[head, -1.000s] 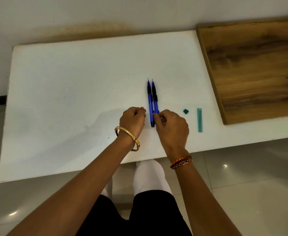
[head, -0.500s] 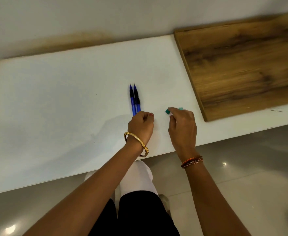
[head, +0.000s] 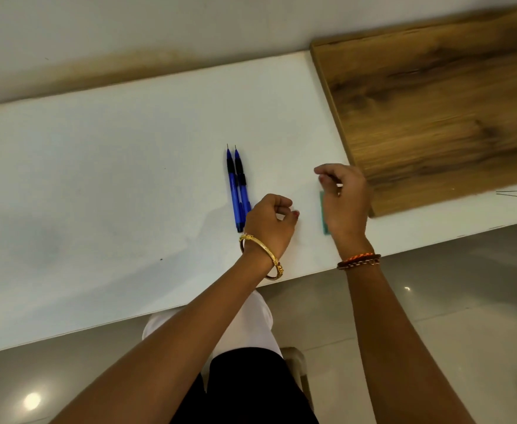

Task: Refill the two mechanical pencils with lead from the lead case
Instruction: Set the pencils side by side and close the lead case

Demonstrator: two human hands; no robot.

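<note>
My two pencils (head: 237,191) lie side by side on the white table (head: 98,194), tips pointing far, untouched. The teal lead case (head: 322,209) lies just right of them, mostly hidden under my right hand (head: 344,200). That hand hovers over it with fingers loosely curled; whether it pinches anything I cannot tell. My left hand (head: 269,221) is curled near the pencils' near ends, apparently holding something small and pale. To do this well, I'd steady the case with one hand, draw a single lead gently, and keep it straight so it doesn't snap.
</note>
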